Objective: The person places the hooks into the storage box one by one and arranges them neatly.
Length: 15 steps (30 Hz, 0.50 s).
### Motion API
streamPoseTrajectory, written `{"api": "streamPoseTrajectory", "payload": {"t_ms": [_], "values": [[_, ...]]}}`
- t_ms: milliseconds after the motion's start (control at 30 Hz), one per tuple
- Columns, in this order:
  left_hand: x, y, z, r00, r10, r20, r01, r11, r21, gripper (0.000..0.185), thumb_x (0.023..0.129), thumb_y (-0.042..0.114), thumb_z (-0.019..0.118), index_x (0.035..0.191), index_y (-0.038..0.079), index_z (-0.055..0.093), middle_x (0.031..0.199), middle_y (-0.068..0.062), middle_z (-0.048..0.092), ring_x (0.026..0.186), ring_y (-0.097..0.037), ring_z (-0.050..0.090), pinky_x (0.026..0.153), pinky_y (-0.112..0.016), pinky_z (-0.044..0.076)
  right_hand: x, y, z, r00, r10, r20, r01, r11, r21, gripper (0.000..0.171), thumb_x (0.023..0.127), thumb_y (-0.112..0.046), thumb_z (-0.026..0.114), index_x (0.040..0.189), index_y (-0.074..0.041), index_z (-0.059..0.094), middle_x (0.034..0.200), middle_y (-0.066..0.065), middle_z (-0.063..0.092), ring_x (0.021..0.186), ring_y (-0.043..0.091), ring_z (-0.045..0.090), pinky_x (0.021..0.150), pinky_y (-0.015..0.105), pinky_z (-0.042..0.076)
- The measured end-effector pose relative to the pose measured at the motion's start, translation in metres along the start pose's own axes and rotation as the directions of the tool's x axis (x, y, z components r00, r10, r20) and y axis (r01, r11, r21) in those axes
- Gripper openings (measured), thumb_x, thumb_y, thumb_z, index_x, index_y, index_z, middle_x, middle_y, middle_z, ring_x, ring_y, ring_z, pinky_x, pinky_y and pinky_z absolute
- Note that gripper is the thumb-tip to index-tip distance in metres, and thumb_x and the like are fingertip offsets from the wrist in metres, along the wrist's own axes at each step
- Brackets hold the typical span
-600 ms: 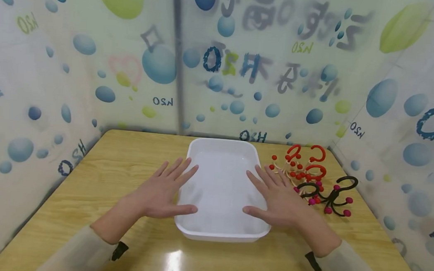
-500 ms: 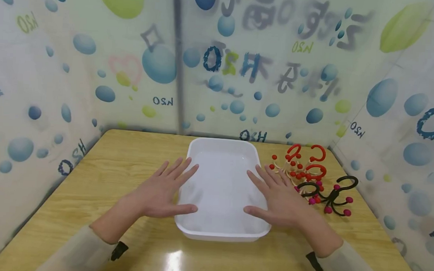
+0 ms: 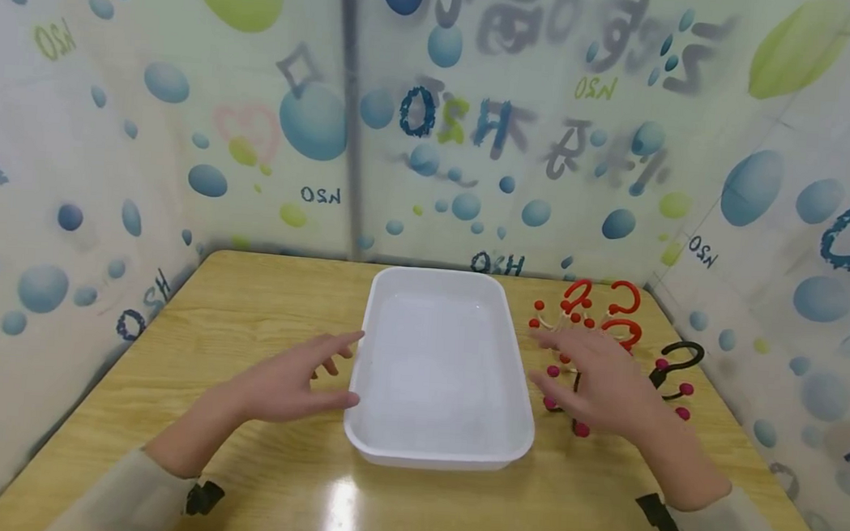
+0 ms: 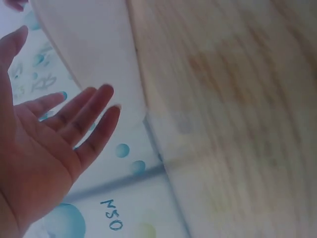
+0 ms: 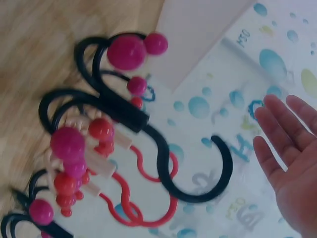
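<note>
A white rectangular tray (image 3: 428, 452) stands on the table between my hands. Beside its left rim, my left hand (image 3: 286, 383) has its fingers loosely extended and holds nothing; whether the fingertips touch the rim I cannot tell. To the right of the tray, my right hand (image 3: 608, 382) is over a group of multi-pronged hooks and hides part of them. The right wrist view shows that hand's palm apart from a black hook (image 5: 124, 109) with magenta ball tips. Behind it lie red hooks (image 3: 626, 298) with cream prongs and red balls.
The wooden table (image 3: 269, 305) meets patterned wall sheeting (image 3: 430, 176) at its back and sides. The hooks lie overlapping near the table's right edge. A glare spot shows in front of the tray.
Both hands have moved outward from over the tray: the left to beside its left rim, the right onto the area above the hooks. The fingers are less spread. The tray stays in place.
</note>
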<state>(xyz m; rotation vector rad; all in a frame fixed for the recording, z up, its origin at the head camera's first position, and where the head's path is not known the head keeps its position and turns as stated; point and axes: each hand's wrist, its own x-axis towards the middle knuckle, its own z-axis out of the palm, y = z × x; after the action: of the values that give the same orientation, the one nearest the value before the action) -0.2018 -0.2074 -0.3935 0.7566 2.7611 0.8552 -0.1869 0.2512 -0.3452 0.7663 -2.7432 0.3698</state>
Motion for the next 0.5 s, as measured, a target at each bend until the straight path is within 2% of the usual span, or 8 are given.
{"api": "streamPoseTrajectory", "payload": {"t_ms": [100,200,367,433,500], "values": [[-0.002,-0.005,0.002,0.998,0.016,0.059,-0.012,0.998,-0.069,0.089,0.100,0.059,0.076,0.171,0.019,0.039,0.150,-0.011,0.062,0.121,-0.025,0.067,0.093,-0.045,0.057,-0.005,0.012,-0.008,0.997,-0.005,-0.078,0.006,1.000,0.000,0.048,0.099,-0.034,0.082,0.143,-0.018,0.072,0.135,0.007,0.078,0.122,0.035,0.071,0.102,0.064,0.058],[-0.004,-0.008,0.004,0.996,0.029,0.090,-0.020,0.995,-0.101,0.086,0.101,0.055,0.076,0.170,0.017,0.040,0.148,-0.010,0.063,0.120,-0.024,0.068,0.092,-0.044,0.057,-0.011,0.026,-0.014,0.991,0.009,-0.137,-0.007,1.000,0.015,0.042,0.099,-0.026,0.082,0.139,-0.015,0.074,0.130,0.009,0.079,0.119,0.035,0.070,0.098,0.064,0.059],[-0.005,-0.013,0.007,0.995,0.025,0.101,-0.009,0.988,-0.153,0.086,0.100,0.051,0.079,0.169,0.016,0.041,0.144,-0.011,0.066,0.119,-0.024,0.068,0.089,-0.038,0.059,-0.019,0.051,-0.025,0.991,0.087,-0.104,-0.081,0.995,0.064,0.036,0.104,-0.020,0.077,0.138,-0.008,0.072,0.134,0.019,0.075,0.124,0.043,0.067,0.097,0.067,0.058],[-0.005,-0.014,0.008,0.994,0.022,0.104,-0.003,0.984,-0.180,0.086,0.100,0.048,0.080,0.169,0.017,0.041,0.140,-0.011,0.068,0.118,-0.025,0.069,0.087,-0.037,0.059,-0.023,0.060,-0.027,0.991,0.114,-0.064,-0.110,0.992,0.062,0.034,0.106,-0.022,0.074,0.138,-0.010,0.072,0.136,0.019,0.073,0.122,0.042,0.067,0.092,0.060,0.061],[-0.004,-0.015,0.009,0.993,0.025,0.115,0.000,0.978,-0.210,0.085,0.101,0.045,0.080,0.170,0.017,0.039,0.137,-0.012,0.070,0.117,-0.025,0.071,0.088,-0.038,0.060,-0.027,0.067,-0.027,0.992,0.121,-0.041,-0.119,0.991,0.067,0.032,0.107,-0.022,0.073,0.136,-0.010,0.073,0.133,0.017,0.073,0.115,0.037,0.068,0.084,0.048,0.061]]}}
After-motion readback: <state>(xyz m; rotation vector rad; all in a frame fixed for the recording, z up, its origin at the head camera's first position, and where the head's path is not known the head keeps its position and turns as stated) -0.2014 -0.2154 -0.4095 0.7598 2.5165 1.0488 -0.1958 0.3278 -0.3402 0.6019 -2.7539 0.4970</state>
